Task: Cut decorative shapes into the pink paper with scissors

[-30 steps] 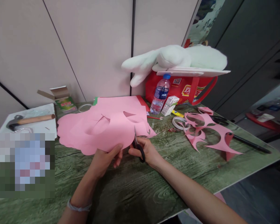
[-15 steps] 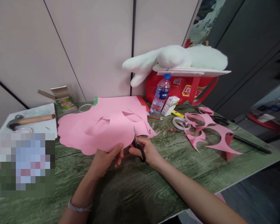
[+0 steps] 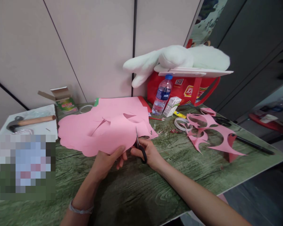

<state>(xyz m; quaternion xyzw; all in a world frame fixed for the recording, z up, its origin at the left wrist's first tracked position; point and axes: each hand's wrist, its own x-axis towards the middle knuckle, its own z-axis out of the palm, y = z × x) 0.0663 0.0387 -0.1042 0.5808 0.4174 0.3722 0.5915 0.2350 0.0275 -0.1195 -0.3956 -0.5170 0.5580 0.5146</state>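
A large pink paper sheet (image 3: 113,138) with a scalloped left edge spreads above the table, bent and slit in its middle. My left hand (image 3: 115,157) pinches its near edge, thumb on top and fingers underneath. In my right hand (image 3: 147,152) are black-handled scissors (image 3: 141,149), their blades pointing away from me at the sheet's right side. Part of the blades is hidden by the paper. Behind lies more pink paper (image 3: 120,102), partly covered by the held sheet.
Pink paper offcuts (image 3: 217,135), a tape roll (image 3: 180,124) and a black rod (image 3: 254,146) lie to the right. A water bottle (image 3: 162,95), a small white box (image 3: 172,106) and a red bag (image 3: 191,89) stand behind. At left, a hammer (image 3: 35,121) rests on a white board.
The pink sheet has flexed, and the slit left of its middle gapes wider. Both hands and the scissors stay nearly in place.
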